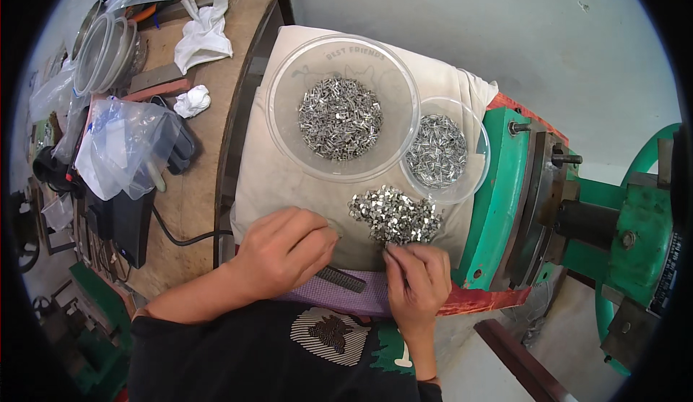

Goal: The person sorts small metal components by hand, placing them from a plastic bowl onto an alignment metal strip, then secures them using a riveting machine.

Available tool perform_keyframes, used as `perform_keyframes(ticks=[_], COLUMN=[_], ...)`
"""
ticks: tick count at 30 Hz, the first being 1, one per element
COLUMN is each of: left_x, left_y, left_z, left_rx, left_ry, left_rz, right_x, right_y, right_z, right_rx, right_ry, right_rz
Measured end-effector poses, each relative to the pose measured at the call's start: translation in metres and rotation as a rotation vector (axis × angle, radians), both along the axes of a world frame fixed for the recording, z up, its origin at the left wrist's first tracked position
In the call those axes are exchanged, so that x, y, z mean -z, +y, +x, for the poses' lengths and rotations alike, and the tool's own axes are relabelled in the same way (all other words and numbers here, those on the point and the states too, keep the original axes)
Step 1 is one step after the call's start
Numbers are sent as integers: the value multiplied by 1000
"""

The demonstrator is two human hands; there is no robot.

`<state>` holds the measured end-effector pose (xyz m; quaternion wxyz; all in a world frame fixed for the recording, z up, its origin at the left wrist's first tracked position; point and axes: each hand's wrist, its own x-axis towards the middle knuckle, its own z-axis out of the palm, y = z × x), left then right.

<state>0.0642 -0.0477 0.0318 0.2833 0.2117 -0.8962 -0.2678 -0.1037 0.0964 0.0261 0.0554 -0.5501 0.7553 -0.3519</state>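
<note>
A loose pile of small shiny metal pieces lies on the beige cloth. My right hand is at the pile's near edge, thumb and fingers pinched together; what is between them is too small to name. To the left of the pile, my left hand is closed with its fingers curled, and its fingertips hide whatever they hold. Between my hands, close to my body, a dark ridged bar rests over a purple textured mat. Beyond the hands stands a large clear round tub of short metal pieces.
A smaller clear bowl of slender metal pieces stands beside the tub. Right of the cloth is a green machine with protruding bolts. On the left, a wooden table bears plastic bags, white cloths and stacked clear lids.
</note>
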Motion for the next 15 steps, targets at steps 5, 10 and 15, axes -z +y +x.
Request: perform_keyframes(ticks=[5, 10, 15], left_x=[-24, -24, -14], left_y=[-38, -50, -11], left_z=[-20, -28, 14], left_rx=[-192, -213, 96], left_ry=[109, 87, 4], left_rz=[-213, -217, -57], right_x=[3, 11, 8], right_y=[-45, -46, -18], right_z=[-4, -4, -11], right_rx=[-119, -195, -195], right_ry=[130, 151, 174], right_rz=[124, 227, 207])
